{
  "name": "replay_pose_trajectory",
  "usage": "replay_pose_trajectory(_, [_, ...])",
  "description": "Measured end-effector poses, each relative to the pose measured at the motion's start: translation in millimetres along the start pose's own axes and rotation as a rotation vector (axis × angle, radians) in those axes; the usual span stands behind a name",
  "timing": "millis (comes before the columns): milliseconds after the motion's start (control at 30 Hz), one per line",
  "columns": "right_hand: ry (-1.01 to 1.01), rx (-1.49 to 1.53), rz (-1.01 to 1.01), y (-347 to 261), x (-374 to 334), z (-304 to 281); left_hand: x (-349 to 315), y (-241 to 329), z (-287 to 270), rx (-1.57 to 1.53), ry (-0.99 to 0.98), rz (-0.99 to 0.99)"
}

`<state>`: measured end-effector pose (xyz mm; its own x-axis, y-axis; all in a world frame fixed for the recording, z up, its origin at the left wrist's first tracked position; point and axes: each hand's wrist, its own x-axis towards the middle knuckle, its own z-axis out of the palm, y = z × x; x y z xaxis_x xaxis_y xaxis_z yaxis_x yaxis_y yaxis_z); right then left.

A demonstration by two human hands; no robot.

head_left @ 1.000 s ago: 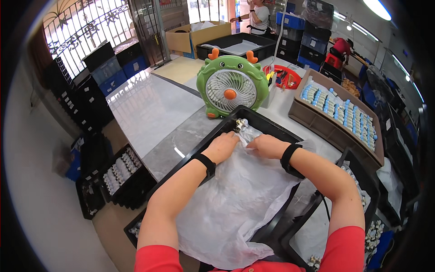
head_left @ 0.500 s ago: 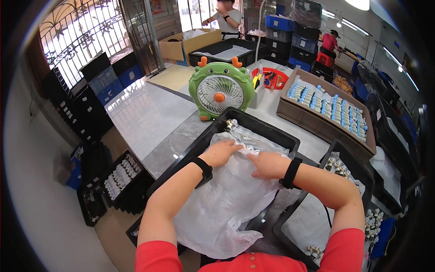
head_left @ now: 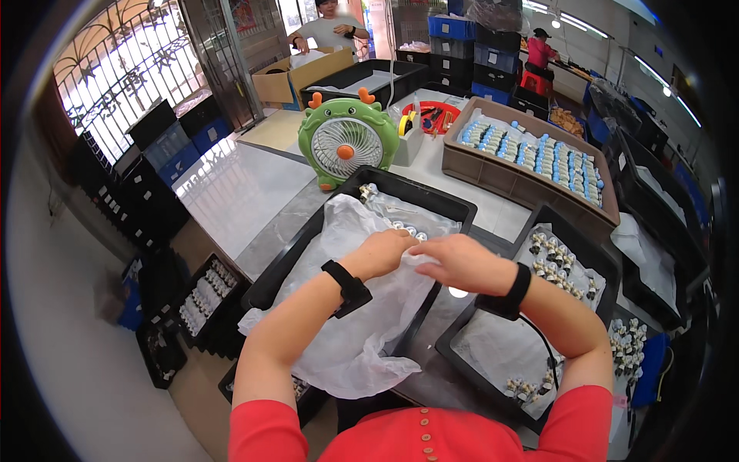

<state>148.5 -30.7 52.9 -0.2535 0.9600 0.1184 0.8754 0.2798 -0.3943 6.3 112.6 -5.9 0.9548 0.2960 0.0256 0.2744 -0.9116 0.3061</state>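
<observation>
Sheet (head_left: 339,323) shifted leftward in black tray (head_left: 425,194), round parts (head_left: 409,229) near far edge; left hand (head_left: 379,254), right hand (head_left: 467,266): fingers half-curled, grip unclear.

A workshop — small parts (head_left: 531,158) rowed in a brown tray (head_left: 508,183); stacked crates (head_left: 450,55); a co-worker (head_left: 540,54) beyond.

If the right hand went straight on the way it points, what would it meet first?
The right hand would probably meet the left hand; depth is unclear, so the white sheet might come first.
</observation>
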Motion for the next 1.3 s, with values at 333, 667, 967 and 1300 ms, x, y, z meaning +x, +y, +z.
replay_pose_trajectory(333, [0.328,0.166,0.565,109.8,-143.0,-44.6,19.8,54.9,19.1,-0.591,0.328,0.034])
replay_pose_trajectory(667, [0.438,0.194,0.628,137.8,-148.3,-28.2,24.6,98.3,9.2,-0.384,0.106,0.271])
replay_pose_trajectory(967, [0.423,-0.094,0.831,194.1,-160.2,-5.2,28.6,137.5,4.4,-1.746,-0.271,-0.139])
replay_pose_trajectory(1300, [0.315,-0.368,0.951,217.6,-132.3,19.6,20.2,173.1,82.7,-1.703,-0.49,-0.294])
